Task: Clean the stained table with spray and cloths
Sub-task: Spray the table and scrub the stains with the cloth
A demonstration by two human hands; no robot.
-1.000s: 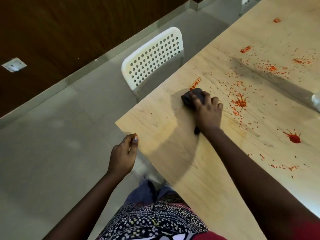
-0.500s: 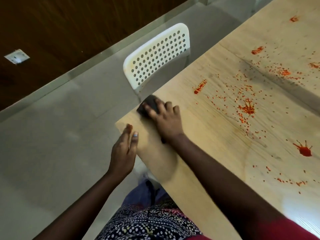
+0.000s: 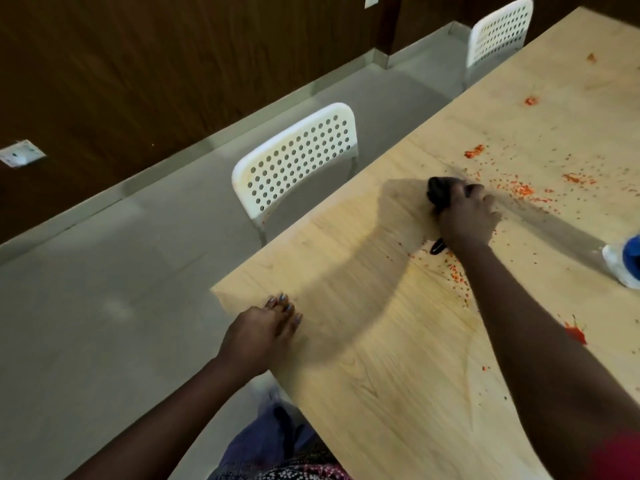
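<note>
A light wooden table (image 3: 381, 358) fills the right of the head view, spattered with red-orange stains (image 3: 519, 188) towards its far right. My right hand (image 3: 467, 216) grips a dark cloth (image 3: 439, 192) and presses it on the tabletop at the edge of the stains. My left hand (image 3: 266, 327) rests flat with straight fingers on the table's near left corner and holds nothing. A white and blue spray bottle (image 3: 623, 261) lies at the right edge, partly cut off.
A white perforated chair (image 3: 294, 161) stands pushed in at the table's left side. A second white chair (image 3: 498, 29) stands farther back. Grey floor and a dark wood wall lie to the left. A red blot (image 3: 576, 332) sits beside my right forearm.
My right hand has swept the cloth from the table's left edge back right towards the stains. My left hand moved from the table's edge onto the corner of the top.
</note>
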